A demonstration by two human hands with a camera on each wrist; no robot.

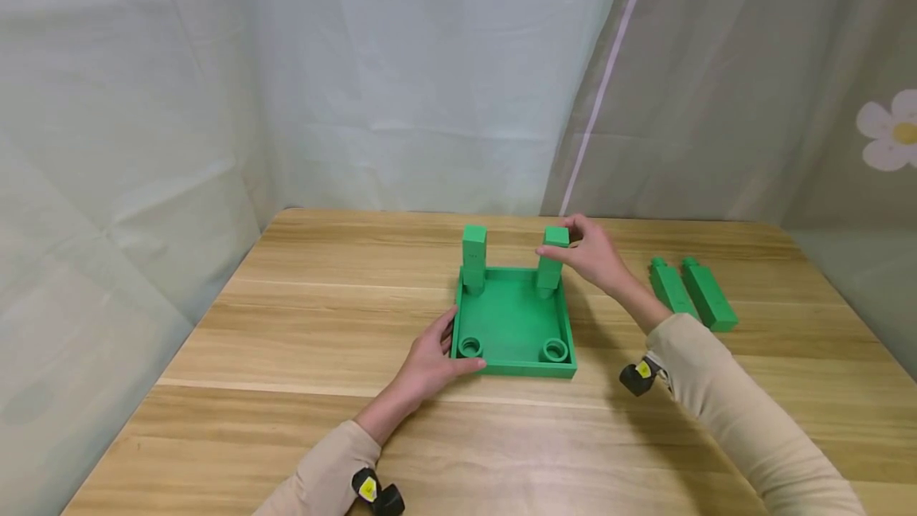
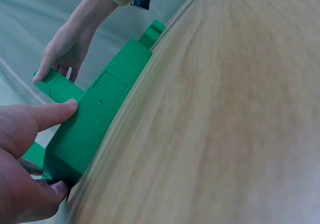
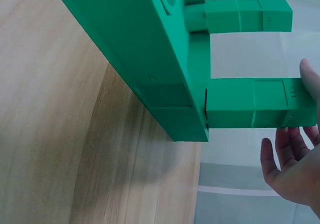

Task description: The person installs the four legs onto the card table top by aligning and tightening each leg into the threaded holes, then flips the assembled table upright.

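A green square tray (image 1: 513, 323) lies on the wooden table with round sockets in its corners. Two green square legs stand upright in its far corners: the left leg (image 1: 474, 258) and the right leg (image 1: 552, 259). My right hand (image 1: 591, 252) pinches the top of the right leg (image 3: 260, 103). My left hand (image 1: 432, 360) holds the tray's near left corner (image 2: 85, 134), thumb on its side wall. The two near sockets (image 1: 470, 345) (image 1: 555, 350) hold nothing.
Two more green legs (image 1: 672, 288) (image 1: 709, 294) lie side by side on the table to the right of the tray. Grey cloth walls close in behind and on both sides. Bare wood (image 1: 286, 325) spreads left of and in front of the tray.
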